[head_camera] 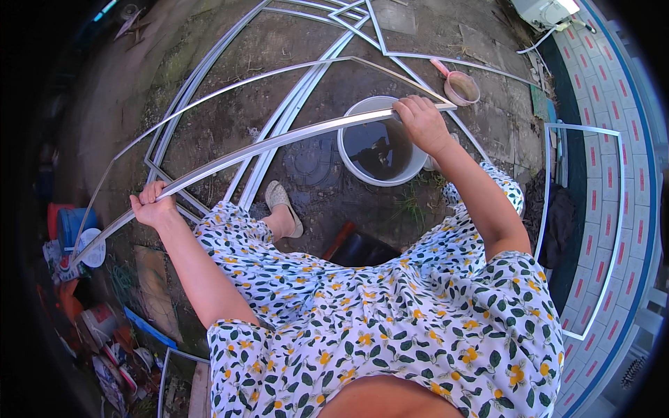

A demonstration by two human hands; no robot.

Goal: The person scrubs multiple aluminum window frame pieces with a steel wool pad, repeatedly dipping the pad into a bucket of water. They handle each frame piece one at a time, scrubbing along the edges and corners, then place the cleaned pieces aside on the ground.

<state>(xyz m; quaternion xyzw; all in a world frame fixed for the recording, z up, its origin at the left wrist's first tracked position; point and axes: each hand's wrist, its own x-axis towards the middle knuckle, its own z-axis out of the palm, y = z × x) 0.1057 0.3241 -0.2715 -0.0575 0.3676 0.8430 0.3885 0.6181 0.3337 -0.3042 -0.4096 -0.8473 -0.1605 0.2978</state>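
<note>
A long rectangular metal frame (292, 137) spans the view from lower left to upper right, its near bar held in both hands. My left hand (154, 202) grips that bar towards its left end. Near the right corner, my right hand (422, 124) is closed over the same bar. Under the bar, by my right hand, stands a white bucket (345, 157) with dark, murky water in it. A pink dipper (462, 89) with a long handle lies beyond the bucket.
More pale frames (292, 112) lie overlapped on the dirty paved ground ahead. Another frame (620, 183) leans by the tiled wall (593, 209) at right. Blue bucket (73, 225), white lid (93, 250) and clutter sit at left. My foot in a light shoe (282, 204) is beside the frames.
</note>
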